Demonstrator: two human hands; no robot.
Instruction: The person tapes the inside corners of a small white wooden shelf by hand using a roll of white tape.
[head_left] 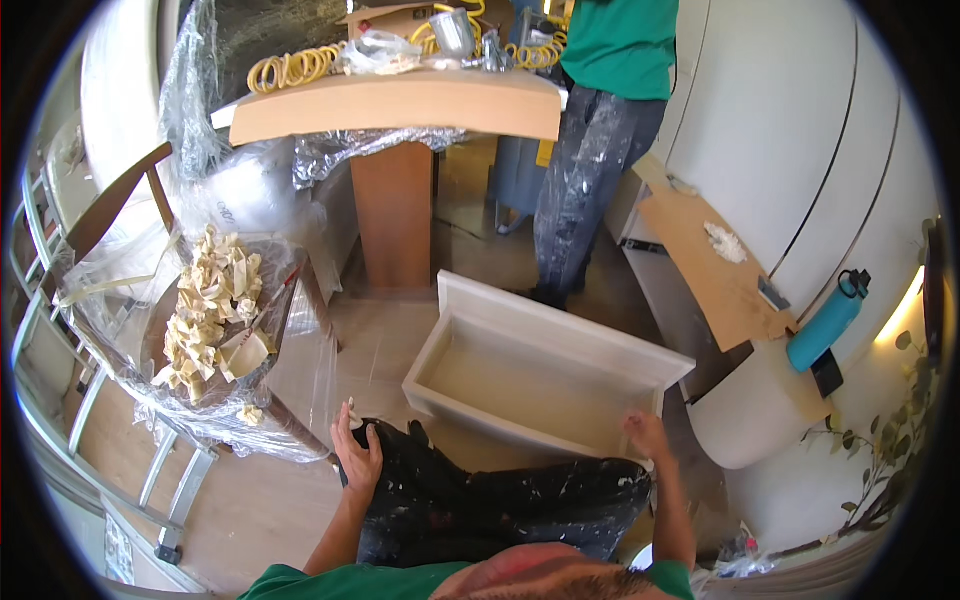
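A pale, open-topped drawer point(530, 385) with a wide front panel point(565, 330) lies on the floor before my knees. My left hand point(360, 455) is beside my left knee, its fingers closed at a small pale scrap point(353, 413) that looks like crumpled masking tape. At the drawer's near right corner is my right hand point(646, 435), its fingers curled; anything inside them is hidden. I cannot tell whether it touches the drawer. Crumpled masking tape point(215, 300) is heaped on a plastic-wrapped chair point(165, 375) to my left.
A person in a green shirt point(625, 50) stands beyond the drawer, near a cardboard-edged table point(400, 105) with yellow coiled hose point(290, 70) and a metal spray-gun cup point(453, 35). To the right are a teal bottle point(828, 322) and cardboard point(715, 265). A ladder point(185, 490) is at left.
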